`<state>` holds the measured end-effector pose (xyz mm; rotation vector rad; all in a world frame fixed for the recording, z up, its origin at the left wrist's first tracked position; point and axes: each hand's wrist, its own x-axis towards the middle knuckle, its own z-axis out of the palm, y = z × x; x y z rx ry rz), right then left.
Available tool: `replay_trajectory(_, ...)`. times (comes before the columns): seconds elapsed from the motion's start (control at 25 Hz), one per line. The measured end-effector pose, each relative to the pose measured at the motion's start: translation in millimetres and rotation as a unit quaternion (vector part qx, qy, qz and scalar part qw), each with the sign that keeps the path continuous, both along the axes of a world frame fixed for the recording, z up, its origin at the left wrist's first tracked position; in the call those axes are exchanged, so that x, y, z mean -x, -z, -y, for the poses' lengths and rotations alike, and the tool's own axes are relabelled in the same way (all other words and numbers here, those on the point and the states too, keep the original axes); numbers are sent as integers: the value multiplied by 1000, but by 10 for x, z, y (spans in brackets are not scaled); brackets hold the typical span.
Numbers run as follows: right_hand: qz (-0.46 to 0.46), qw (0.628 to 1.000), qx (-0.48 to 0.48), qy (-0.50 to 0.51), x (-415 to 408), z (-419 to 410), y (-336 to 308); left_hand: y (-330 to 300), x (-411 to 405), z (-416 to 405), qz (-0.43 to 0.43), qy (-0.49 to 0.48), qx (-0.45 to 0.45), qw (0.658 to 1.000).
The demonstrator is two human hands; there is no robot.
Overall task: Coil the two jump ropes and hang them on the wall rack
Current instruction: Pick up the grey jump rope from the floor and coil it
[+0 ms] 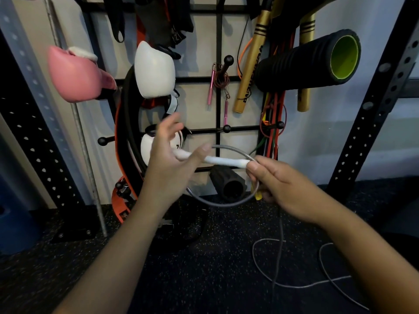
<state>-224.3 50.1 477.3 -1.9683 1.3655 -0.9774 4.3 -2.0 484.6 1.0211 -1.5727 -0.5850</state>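
Wall rack [218,71] behind; my right hand [278,189] pinches the grey rope [223,203] loop, left hand [169,159] steadying the white handle [223,160], fingers spread, to coil.

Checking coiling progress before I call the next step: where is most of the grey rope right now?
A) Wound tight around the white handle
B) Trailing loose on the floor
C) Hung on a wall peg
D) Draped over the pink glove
B: one loop of the grey rope hangs between the hands while the rest trails loose over the floor.
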Motion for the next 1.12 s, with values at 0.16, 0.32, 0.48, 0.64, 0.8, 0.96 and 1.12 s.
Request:
replay_trajectory(0.16, -127, 991, 30, -34, 6, -13, -88, -113, 52, -91, 222, 212, -112, 945)
replay_trajectory(0.32, -80, 996, 22, -42, 22, 11, -33, 17, 149, -99, 119, 339, -254, 898)
replay_trajectory(0.48, -46, 997, 31, -50, 33, 3, -19, 91, 255, -132, 28, 372, -316, 872)
replay_trajectory(0.64, 132, 990, -37, -21, 43, -74, -61, 110, 353, -194, -52, 316, -267, 909)
replay_trajectory(0.8, 219, 972, -63, -58, 53, -39, 13, 137, 453, -246, -152, 270, -214, 926)
replay_trajectory(0.96, 283, 956, -59, -46, 226, -29, 98, 18, 396, -198, -438, 202, -150, 863)
replay_trajectory(1.12, 270, 957, -97, -46, -195, -140, 334, -59, 524, -291, -557, 184, -93, 804)
